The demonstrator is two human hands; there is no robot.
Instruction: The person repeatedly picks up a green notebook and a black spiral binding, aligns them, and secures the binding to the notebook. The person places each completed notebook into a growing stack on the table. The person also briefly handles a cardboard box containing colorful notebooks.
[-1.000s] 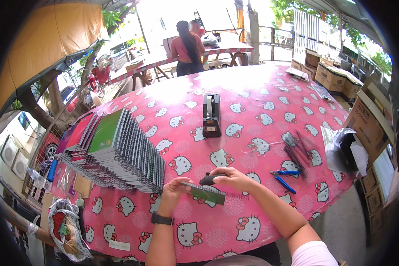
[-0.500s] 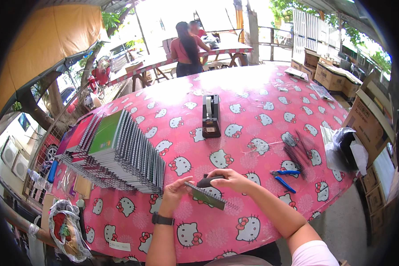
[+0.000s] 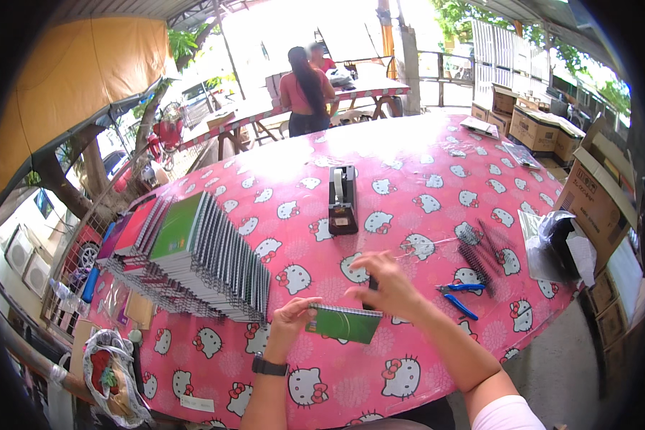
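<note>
My left hand (image 3: 292, 320) pinches the left end of a small green spiral notebook (image 3: 342, 324), its coil edge facing away from me. At its right end, my right hand (image 3: 390, 283) hovers with thumb and fingers apart, slightly blurred. A dark object (image 3: 373, 284) shows in the gap between them, mostly covered by the hand; its kind and any contact are hidden. Left of my hands stand tall stacks of spiral notebooks (image 3: 229, 269) with green, red and purple covers.
Beyond my hands stands a black tape dispenser (image 3: 342, 204). Blue-handled cutters (image 3: 460, 297) and loose dark wire coils (image 3: 480, 254) lie right. Cardboard boxes (image 3: 595, 204) line the right side. A plastic bag (image 3: 111, 376) hangs at the near left. Two people work at a far table.
My right hand has moved right from the notebook's coil edge, its fingers spreading, and the dark object has shifted right. The notebook has turned to show more of its green cover.
</note>
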